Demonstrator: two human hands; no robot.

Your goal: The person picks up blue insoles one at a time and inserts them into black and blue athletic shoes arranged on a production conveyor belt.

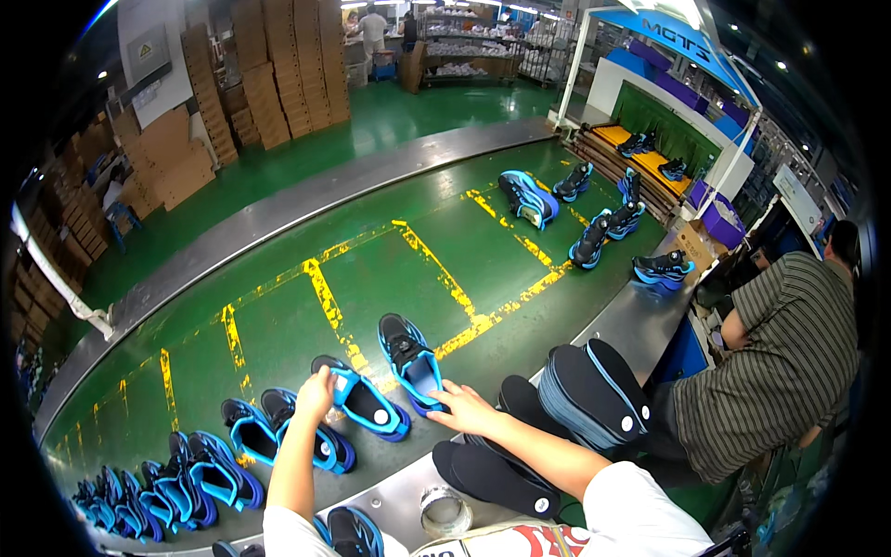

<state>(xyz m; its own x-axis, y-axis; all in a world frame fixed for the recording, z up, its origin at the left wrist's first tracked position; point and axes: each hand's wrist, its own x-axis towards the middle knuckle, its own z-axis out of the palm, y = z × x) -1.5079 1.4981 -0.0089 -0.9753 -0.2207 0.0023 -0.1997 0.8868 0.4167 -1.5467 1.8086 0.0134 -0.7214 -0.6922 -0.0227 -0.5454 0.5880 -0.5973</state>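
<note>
Two black-and-blue sneakers lie side by side in front of me on the green belt. My left hand [316, 394] has its fingers closed on the side of the left sneaker [373, 407], whose opening faces me and shows a dark insole with a white round spot. My right hand [463, 408] grips the heel collar of the right sneaker [406, 345]; a lighter grey-blue lining shows inside that one. Right of my right forearm sit a tall stack of black insoles [594, 395] with blue edges and a lower pile of black insoles [497, 478].
A row of similar sneakers [218, 472] runs along the belt [278, 343] to the left. More sneakers [529, 198] stand at the far right, by a machine opening [650, 153]. A roll of clear tape [445, 511] rests on the metal ledge. A co-worker in a striped shirt [770, 371] sits at right.
</note>
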